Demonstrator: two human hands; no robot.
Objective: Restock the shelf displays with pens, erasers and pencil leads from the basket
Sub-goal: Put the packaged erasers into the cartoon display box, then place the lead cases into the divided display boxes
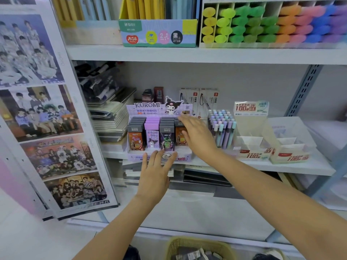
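At the centre of the frame a lilac cardboard display box printed KUROMI (159, 107) sits on the white shelf board (293, 167). Its four columns of small rectangular pencil-lead cases (152, 136) step upward toward the back, so each label faces the shopper. The left hand (155, 172) comes from below with fingers straight and spread, fingertips at the box's low front lip, holding nothing. It looks like a brace so the light box does not slide back. The right hand (197, 136) lies flat and open across the right-hand column of orange cases, fingers reaching toward the back row, also holding nothing. I judge it is squaring or pressing those cases level. Just right of the box stands a bundle of pastel pens (222, 126), caps up, and beyond it a clear plastic display stand (262, 145) whose front compartments look bare, a likely next place to fill. The supply, a yellowish woven plastic basket (199, 247), sits at the bottom edge of the frame below both arms, with dark packets inside, within easy reach.
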